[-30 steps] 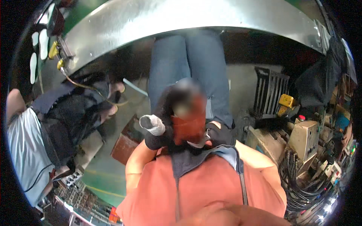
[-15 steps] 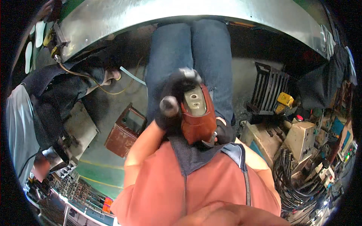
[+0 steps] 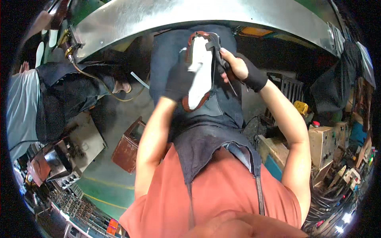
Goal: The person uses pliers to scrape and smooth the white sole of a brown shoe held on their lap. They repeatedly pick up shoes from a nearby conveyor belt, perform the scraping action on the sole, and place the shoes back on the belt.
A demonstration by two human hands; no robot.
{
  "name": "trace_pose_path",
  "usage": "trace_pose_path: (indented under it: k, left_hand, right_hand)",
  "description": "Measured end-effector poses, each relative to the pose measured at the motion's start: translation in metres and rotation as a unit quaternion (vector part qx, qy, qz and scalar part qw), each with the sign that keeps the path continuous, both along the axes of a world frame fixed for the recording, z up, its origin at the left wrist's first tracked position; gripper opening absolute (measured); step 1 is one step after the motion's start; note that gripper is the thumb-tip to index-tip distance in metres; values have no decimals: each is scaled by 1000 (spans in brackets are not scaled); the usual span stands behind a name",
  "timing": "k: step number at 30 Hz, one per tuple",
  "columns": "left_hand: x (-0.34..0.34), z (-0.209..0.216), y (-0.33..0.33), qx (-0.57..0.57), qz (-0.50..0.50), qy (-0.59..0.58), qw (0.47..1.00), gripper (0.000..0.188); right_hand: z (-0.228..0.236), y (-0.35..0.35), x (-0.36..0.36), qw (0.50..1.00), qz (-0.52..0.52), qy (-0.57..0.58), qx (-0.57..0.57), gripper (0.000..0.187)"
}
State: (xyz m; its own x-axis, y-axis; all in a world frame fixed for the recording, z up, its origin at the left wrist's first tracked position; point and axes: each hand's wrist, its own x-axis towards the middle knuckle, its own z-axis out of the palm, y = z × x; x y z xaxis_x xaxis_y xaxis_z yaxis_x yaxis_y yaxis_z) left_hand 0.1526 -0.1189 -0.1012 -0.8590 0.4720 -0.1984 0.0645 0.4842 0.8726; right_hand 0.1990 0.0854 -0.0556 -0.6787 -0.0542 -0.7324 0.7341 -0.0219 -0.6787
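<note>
A brown leather shoe (image 3: pixel 200 85) lies sole up above my lap, its white underside showing and brown leather at both ends. Along its left side my left hand (image 3: pixel 180 75), in a dark fingerless glove, is closed around it; the fingers are partly blurred. My right hand (image 3: pixel 240 69), also in a black fingerless glove, grips a pair of dark pincers (image 3: pixel 214 44). The pincers' head lies against the shoe's far right edge, and one thin handle points down below my fingers.
A shiny metal bench (image 3: pixel 170 14) curves across the far side. A person in a grey shirt (image 3: pixel 23 103) sits at the left, near a hose (image 3: pixel 93 81). A brown box (image 3: pixel 127 148) stands on the floor. On the right are a control box (image 3: pixel 319 144) and black cables (image 3: pixel 325 206).
The shoe has moved away from my body and turned, so its white underside now faces up. My right arm has swung outward and forward, bringing the pincers to the shoe's far end.
</note>
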Motion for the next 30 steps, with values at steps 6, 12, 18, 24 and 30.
trace_pose_path:
  k: [6,12,18,24,30]
  left_hand:
    - [52,-26,-4,-1,124,114,986,51]
    - [29,16,-40,-111,-200,190,955,51]
    - [5,-44,4,180,38,-112,977,50]
    - [11,-30,46,-104,89,233,963,62]
    - [3,-81,8,-99,-158,122,975,45]
  right_hand:
    - [6,33,-14,966,209,132,71,55]
    - [31,10,-14,725,474,328,377,52]
    - [9,26,8,964,268,6,-1,56]
    - [66,62,-23,748,544,216,313,56]
    - [72,-2,14,779,333,451,279,37]
